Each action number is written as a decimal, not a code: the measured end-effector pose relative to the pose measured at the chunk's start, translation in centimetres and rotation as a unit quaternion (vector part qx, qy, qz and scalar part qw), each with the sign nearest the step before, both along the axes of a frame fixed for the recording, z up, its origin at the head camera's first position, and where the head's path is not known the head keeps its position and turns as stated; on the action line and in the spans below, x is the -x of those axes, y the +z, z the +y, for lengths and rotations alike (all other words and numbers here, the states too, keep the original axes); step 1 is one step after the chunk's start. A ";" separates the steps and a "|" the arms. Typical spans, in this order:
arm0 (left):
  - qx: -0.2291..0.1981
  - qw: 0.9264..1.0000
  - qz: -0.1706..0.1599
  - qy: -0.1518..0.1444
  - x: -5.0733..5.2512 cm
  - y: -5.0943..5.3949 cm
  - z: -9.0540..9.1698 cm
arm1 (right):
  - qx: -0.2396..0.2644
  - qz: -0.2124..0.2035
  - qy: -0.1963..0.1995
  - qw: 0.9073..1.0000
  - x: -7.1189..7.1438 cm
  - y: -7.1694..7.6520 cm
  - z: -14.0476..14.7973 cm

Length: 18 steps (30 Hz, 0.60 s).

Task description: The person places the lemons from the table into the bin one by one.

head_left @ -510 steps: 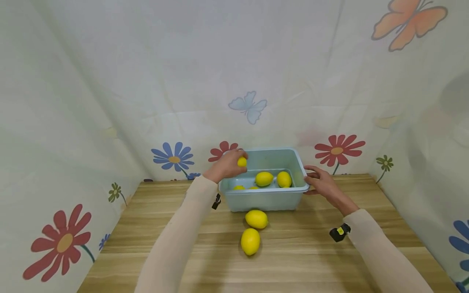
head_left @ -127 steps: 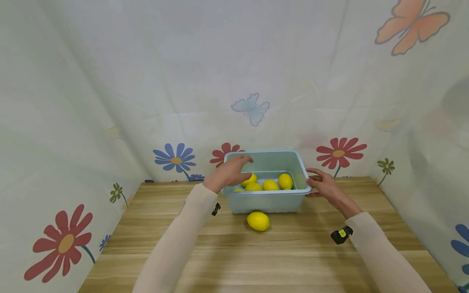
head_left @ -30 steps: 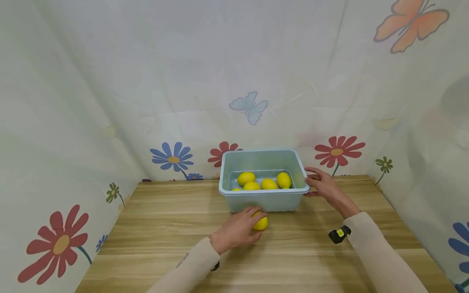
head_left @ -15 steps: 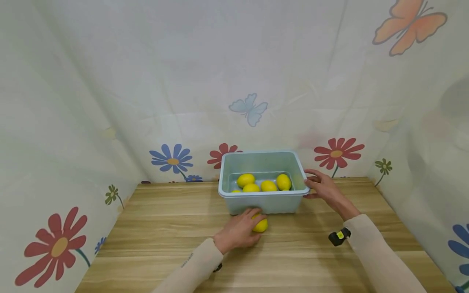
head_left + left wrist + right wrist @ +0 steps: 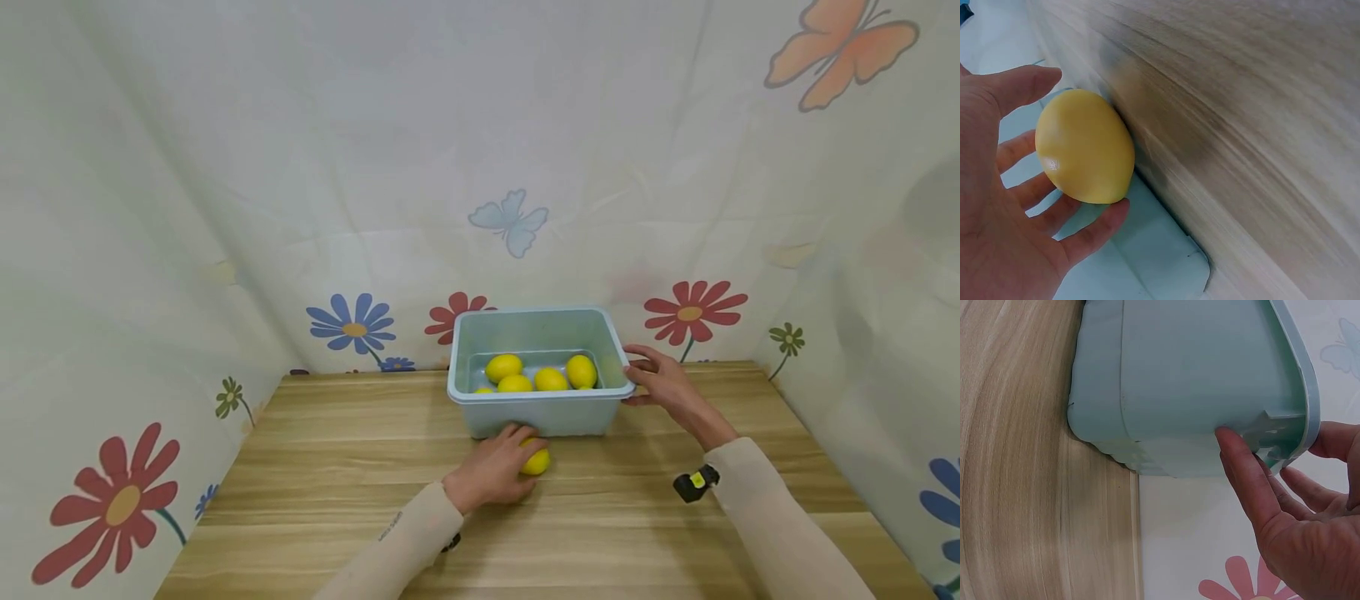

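Observation:
My left hand is at a yellow lemon on the table, just in front of a pale blue-green plastic bin. In the left wrist view its fingers curve round the lemon's bin side, while the thumb stands slightly off the fruit. Several more lemons lie inside the bin, some partly hidden by its front wall. My right hand holds the bin's right rim. In the right wrist view the thumb is at the rim and the fingers press the outer wall beneath it.
A wood-grain table carries the bin near its back edge. Behind and at both sides hangs a pale curtain printed with flowers and butterflies. A small black wrist camera sits on the right wrist.
Earlier, two lemons lay in front of the bin and the left hand carried another over it. More lemons are now inside. Over the last second both hands have hardly moved.

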<state>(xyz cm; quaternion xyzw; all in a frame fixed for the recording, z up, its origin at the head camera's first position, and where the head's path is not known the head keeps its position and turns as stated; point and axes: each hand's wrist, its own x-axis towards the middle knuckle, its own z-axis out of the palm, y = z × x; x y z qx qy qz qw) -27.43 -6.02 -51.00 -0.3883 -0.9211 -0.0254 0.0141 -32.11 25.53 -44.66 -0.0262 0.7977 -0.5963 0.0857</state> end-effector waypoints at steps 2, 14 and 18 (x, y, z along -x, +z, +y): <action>0.011 1.000 -0.004 0.005 0.0 0.1 0.1 | -0.001 0.001 0.000 1.000 0.1 0.0 0.0; 0.035 0.998 -0.046 -0.022 -0.2 -0.5 0.6 | -0.003 -0.003 -0.001 1.000 0.0 0.2 0.0; 0.037 0.998 -0.039 -0.024 -0.3 -0.6 0.7 | -0.004 -0.004 0.000 1.000 0.0 0.0 0.1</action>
